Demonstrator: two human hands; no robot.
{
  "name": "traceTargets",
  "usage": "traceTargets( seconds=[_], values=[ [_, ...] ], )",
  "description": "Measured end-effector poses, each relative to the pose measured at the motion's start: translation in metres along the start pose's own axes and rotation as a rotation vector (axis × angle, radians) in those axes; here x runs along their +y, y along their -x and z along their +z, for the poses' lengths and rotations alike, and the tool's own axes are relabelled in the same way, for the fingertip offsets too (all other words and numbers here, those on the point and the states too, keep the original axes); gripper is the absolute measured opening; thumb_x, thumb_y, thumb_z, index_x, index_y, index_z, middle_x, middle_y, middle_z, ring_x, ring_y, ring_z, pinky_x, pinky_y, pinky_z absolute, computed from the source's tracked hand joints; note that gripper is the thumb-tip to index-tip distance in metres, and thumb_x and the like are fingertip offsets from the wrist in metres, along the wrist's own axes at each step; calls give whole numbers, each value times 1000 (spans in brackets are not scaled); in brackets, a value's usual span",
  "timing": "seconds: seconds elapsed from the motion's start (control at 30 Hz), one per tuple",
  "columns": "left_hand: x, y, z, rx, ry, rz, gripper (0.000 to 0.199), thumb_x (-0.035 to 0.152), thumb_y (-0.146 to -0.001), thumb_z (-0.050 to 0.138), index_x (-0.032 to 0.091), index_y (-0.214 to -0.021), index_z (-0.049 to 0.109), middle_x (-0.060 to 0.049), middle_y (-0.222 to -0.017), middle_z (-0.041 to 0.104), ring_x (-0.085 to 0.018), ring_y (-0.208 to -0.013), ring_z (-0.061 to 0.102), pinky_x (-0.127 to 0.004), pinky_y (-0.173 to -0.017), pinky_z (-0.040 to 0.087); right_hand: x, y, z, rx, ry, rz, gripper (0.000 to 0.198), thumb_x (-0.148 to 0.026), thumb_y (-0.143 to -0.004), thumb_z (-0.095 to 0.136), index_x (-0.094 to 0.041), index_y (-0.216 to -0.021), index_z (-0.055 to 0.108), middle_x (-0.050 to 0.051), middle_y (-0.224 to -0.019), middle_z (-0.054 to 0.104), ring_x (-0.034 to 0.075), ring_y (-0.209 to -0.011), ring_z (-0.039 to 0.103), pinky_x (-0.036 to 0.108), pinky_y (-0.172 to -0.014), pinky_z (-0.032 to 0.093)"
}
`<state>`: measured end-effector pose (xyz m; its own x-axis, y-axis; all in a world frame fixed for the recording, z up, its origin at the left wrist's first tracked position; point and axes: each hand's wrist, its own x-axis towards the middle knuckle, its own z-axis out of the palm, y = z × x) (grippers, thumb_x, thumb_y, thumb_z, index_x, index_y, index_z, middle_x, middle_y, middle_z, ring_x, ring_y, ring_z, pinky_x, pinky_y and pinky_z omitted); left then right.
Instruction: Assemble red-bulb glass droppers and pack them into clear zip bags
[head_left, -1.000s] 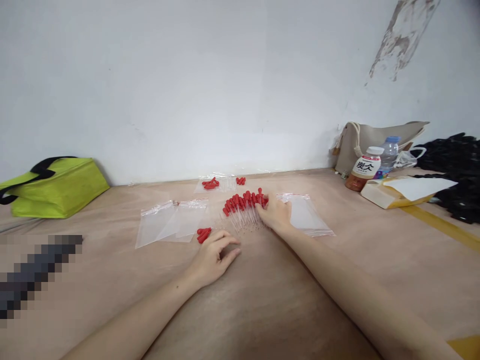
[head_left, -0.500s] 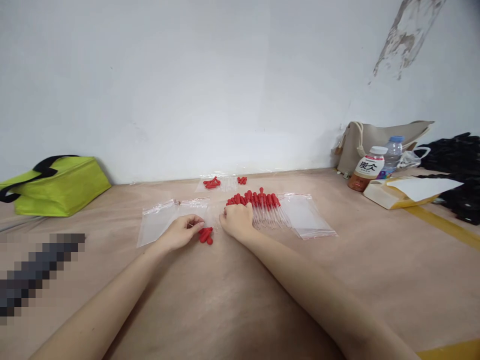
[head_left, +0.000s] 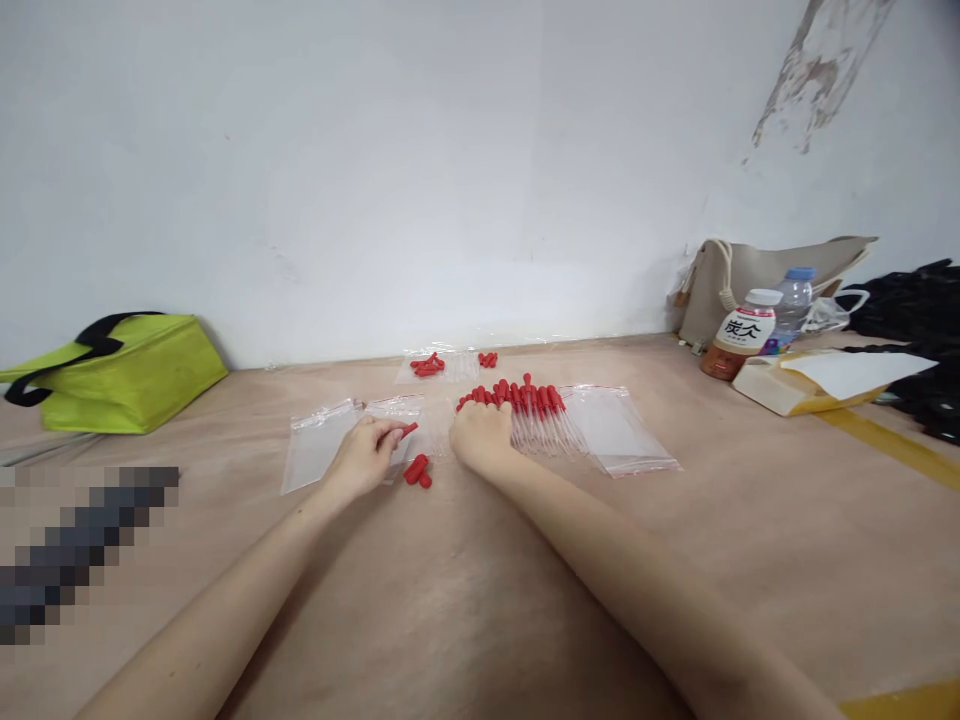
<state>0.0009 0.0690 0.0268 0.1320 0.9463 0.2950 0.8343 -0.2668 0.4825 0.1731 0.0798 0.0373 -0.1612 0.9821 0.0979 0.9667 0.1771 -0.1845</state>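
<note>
A row of clear droppers with red rubber bulbs lies on the tan table, partly over clear zip bags. My right hand rests on the left end of that row, fingers curled over the droppers. My left hand pinches one red bulb just above a small heap of loose red bulbs. More clear zip bags lie under and left of my left hand.
A further bag with red bulbs lies near the wall. A lime green bag stands at the left. At the right are a beige tote, two bottles, a yellow envelope and black material.
My left hand went left to the loose red bulbs and picked one up. My right hand slid from the right end of the dropper row to its left end.
</note>
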Motion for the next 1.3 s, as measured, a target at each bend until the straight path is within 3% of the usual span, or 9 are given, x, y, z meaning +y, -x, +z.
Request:
traceTargets(
  seconds=[0.1, 0.2, 0.3, 0.37, 0.77, 1.07, 1.3],
  values=[
    [20, 9, 6, 62, 170, 14, 32, 35, -80, 42, 14, -93, 63, -6, -80, 61, -20, -74, 56, -32, -68, 43, 35, 23, 3, 132, -83, -27, 26, -21, -88, 30, -9, -100, 50, 15, -90, 63, 23, -84, 58, 38, -79, 32],
    [47, 28, 24, -70, 477, 35, 29, 36, -81, 46, 15, -96, 56, -5, -79, 61, -17, -72, 57, -29, -66, 44, 82, 52, 16, 302, -411, -228, 20, -20, -89, 29, -14, -93, 48, 7, -78, 61, 17, -69, 56, 31, -68, 39],
    [65, 49, 44, -230, 647, 77, 22, 33, -82, 48, 16, -95, 51, -4, -80, 61, -16, -76, 59, -28, -70, 45, 120, 79, 28, 448, -527, -426, 20, -19, -88, 34, -17, -104, 46, 9, -95, 59, 18, -87, 55, 31, -73, 43],
    [69, 57, 54, -298, 676, 103, 19, 31, -82, 49, 17, -95, 49, -4, -81, 61, -16, -76, 60, -29, -71, 46, 133, 92, 29, 463, -548, -534, 26, -16, -88, 33, -20, -110, 46, 9, -98, 57, 18, -91, 54, 31, -76, 44],
    [62, 59, 59, -332, 659, 150, 16, 30, -85, 46, 18, -96, 45, -5, -84, 60, -16, -79, 60, -29, -71, 46, 117, 107, 19, 307, -514, -511, 13, -17, -86, 39, -19, -91, 51, 3, -82, 58, 15, -76, 52, 30, -71, 39],
    [62, 58, 60, -268, 527, 188, 25, 37, -83, 49, 15, -91, 59, 0, -64, 56, -11, -57, 50, -22, -54, 40, 117, 107, 19, 283, -458, -535, 12, -21, -87, 42, -19, -82, 53, 0, -71, 57, 12, -65, 49, 28, -70, 35],
    [69, 61, 52, -257, 426, 314, 19, 30, -83, 50, 17, -84, 63, -2, -77, 64, -12, -67, 54, -22, -61, 41, 123, 102, 22, 227, -479, -608, 14, -19, -86, 45, -21, -89, 59, -1, -76, 62, 12, -70, 54, 29, -73, 31]
  ],
)
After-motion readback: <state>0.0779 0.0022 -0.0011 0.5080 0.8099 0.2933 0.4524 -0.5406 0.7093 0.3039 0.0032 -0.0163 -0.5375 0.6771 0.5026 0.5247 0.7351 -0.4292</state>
